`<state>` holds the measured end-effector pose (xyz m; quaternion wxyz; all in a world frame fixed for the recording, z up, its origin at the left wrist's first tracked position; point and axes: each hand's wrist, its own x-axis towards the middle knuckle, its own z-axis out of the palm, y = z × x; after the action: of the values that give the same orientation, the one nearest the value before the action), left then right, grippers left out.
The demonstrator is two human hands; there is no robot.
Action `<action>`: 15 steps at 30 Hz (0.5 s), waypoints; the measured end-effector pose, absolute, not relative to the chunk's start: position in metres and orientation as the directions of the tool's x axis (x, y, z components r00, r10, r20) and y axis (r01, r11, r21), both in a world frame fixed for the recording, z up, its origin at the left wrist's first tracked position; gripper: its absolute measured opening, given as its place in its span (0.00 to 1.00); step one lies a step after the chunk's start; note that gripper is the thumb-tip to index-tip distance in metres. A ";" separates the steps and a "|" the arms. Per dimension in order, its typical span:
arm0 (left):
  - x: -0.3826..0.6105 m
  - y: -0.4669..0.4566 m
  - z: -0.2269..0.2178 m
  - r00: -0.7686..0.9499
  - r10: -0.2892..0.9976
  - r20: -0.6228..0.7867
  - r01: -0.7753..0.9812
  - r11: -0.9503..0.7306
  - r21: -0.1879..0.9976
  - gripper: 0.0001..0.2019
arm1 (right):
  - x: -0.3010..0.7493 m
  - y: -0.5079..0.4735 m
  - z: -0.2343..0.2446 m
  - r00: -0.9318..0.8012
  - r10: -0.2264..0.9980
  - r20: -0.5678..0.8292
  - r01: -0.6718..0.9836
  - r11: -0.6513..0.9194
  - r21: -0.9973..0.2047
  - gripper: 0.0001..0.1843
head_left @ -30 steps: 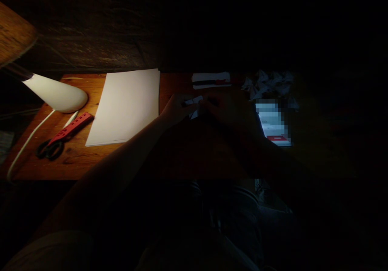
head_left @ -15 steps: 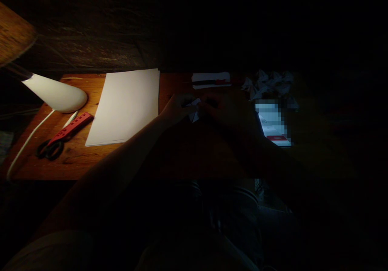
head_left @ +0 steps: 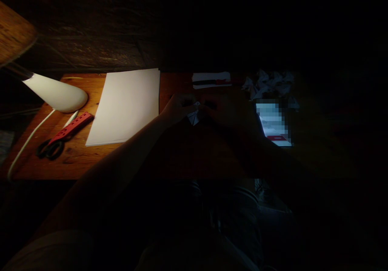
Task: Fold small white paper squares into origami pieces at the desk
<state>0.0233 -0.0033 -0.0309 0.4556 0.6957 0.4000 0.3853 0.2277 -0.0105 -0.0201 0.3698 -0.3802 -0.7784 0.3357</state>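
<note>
A small folded piece of white paper (head_left: 194,117) with visible creases is held over the middle of the wooden table. My left hand (head_left: 177,106) grips it from the left, fingers closed at its edge. From the right, my right hand (head_left: 214,108) pinches it too, though deep shadow hides most of those fingers. Just beyond my hands lies a small stack of white paper slips (head_left: 198,77) with a dark and red knife-like tool (head_left: 212,82) across it.
Left of my hands is a stack of white sheets (head_left: 127,105). Beyond it stand a lamp (head_left: 57,94) and red-sheathed scissors (head_left: 68,129) on the table (head_left: 75,168). A lit phone (head_left: 271,121) and several folded paper pieces (head_left: 268,84) lie to the right.
The folded paper has turned slightly in my fingers and shows a wider, creased face lower down. Both hands stay at nearly the same spot. The phone's screen content looks different.
</note>
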 end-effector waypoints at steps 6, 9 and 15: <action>0.024 -0.006 -0.029 0.332 0.934 0.131 0.214 -0.210 0.954 0.15 | 0.228 -0.011 -0.020 -0.427 0.847 0.316 0.355 0.479 -0.803 0.25; 0.024 -0.005 -0.029 0.306 0.942 0.138 0.181 -0.200 0.963 0.12 | 0.230 -0.010 -0.022 -0.419 0.850 0.320 0.358 0.478 -0.802 0.26; 0.023 -0.003 -0.031 0.281 0.942 0.185 0.200 -0.246 0.948 0.11 | 0.230 -0.012 -0.021 -0.409 0.865 0.289 0.399 0.455 -0.797 0.26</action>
<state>0.0234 -0.0032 -0.0312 0.4408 0.6680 0.4273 0.4206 0.2301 -0.0120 -0.0212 0.3586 -0.4084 -0.7737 0.3254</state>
